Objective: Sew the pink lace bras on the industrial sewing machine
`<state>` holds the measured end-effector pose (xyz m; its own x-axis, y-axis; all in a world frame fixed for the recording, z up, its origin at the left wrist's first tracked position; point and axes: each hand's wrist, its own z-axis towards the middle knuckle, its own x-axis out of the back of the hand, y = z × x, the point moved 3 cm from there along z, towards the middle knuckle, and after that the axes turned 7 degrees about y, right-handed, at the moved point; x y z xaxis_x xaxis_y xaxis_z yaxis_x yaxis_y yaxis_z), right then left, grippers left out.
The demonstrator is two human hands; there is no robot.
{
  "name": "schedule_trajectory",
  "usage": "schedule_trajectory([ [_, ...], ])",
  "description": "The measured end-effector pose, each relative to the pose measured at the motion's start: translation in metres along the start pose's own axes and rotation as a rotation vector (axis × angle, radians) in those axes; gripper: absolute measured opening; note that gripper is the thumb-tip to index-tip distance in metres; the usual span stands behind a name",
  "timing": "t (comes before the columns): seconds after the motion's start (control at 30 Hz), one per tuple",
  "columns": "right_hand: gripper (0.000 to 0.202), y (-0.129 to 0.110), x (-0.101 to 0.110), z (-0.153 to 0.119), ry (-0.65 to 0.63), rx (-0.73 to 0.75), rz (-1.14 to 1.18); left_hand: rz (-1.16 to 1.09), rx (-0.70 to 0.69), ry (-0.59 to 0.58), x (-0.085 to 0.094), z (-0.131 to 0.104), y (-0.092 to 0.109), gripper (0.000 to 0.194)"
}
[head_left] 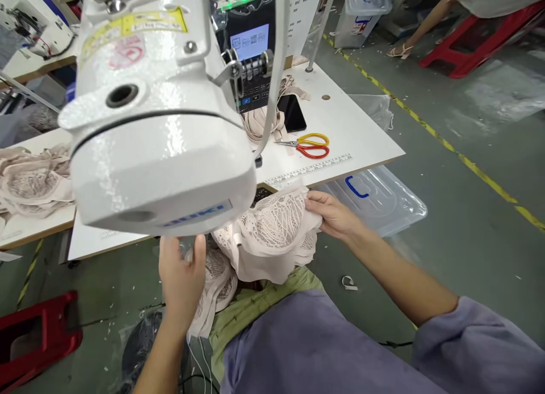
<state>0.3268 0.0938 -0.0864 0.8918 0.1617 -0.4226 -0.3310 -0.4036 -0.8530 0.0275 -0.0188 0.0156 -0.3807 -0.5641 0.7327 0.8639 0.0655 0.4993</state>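
Observation:
A beige lace bra (276,229) hangs over the front edge of the table, partly under the head of a white sewing machine (166,167). My right hand (332,215) pinches the bra's outer edge between thumb and fingers. Below the machine head is my left hand (184,275), its thumb and fingers pointing up; the fingertips are hidden behind the machine, so what they touch does not show. Another lace cup (217,275) droops beside that hand, over my lap. The needle area is out of sight behind the machine head.
Scissors (313,146) with yellow and red handles, a black phone (292,113) and coiled beige straps (261,124) lie on the white table (361,138). More bras (34,181) are piled at left. A clear plastic box lid (378,201) is below the table's right edge.

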Motion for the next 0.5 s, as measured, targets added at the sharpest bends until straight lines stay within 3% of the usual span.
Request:
schedule_trajectory([
  [0.07, 0.022, -0.016, -0.018, -0.014, -0.118, 0.103, -0.142, -0.077, -0.193, 0.070, 0.010, -0.016, 0.026, 0.021],
  [0.1, 0.019, -0.022, -0.033, -0.023, -0.247, 0.153, -0.242, -0.139, -0.325, 0.064, 0.012, -0.024, 0.042, 0.024],
  [0.17, 0.012, -0.030, -0.068, -0.043, -0.586, 0.221, -0.442, -0.236, -0.571, -0.032, 0.013, -0.038, 0.069, 0.034],
  [0.23, 0.012, -0.034, -0.097, -0.060, -0.837, 0.241, -0.550, -0.256, -0.657, -0.203, 0.007, -0.044, 0.083, 0.048],
  [0.3, 0.017, -0.036, -0.115, -0.064, -0.861, 0.262, -0.601, -0.217, -0.549, -0.365, -0.002, -0.040, 0.079, 0.044],
  [0.37, 0.019, -0.037, -0.121, -0.056, -0.755, 0.290, -0.657, -0.197, -0.343, -0.481, -0.009, -0.032, 0.062, 0.028],
  [0.43, 0.021, -0.034, -0.120, -0.043, -0.643, 0.318, -0.729, -0.220, -0.118, -0.522, -0.013, -0.023, 0.042, 0.032],
  [0.5, 0.031, -0.030, -0.119, -0.028, -0.544, 0.368, -0.839, -0.253, 0.093, -0.478, -0.017, -0.014, 0.025, 0.029],
])
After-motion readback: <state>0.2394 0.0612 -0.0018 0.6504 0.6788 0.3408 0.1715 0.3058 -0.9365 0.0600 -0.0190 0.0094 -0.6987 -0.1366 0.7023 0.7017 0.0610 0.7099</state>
